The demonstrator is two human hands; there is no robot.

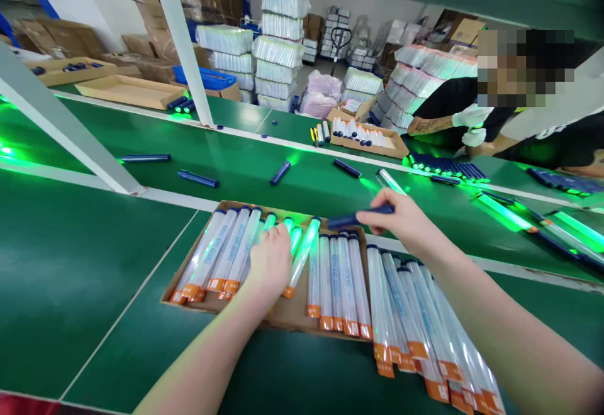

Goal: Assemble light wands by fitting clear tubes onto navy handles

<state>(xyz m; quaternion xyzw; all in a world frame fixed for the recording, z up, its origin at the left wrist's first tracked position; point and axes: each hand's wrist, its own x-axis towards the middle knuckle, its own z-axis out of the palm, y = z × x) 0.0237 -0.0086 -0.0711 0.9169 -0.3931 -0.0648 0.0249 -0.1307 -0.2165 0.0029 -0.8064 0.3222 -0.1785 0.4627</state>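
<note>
My left hand is closed among the tubes in a shallow cardboard tray. Its fingers are around the upper part of a green-lit light stick, mostly hidden by the hand. Beside it leans another glowing light stick. My right hand is closed on a dark blue light stick handle, held above the tray's right side. Clear tubes with dark caps and orange ends lie on both sides of my left hand. More such tubes lie fanned out right of the tray, under my right forearm.
Several dark blue handles lie spread along the green conveyor belt. Across it, a person with white gloves works near a row of green-lit handles. A slanted white post stands left; a beam crosses overhead.
</note>
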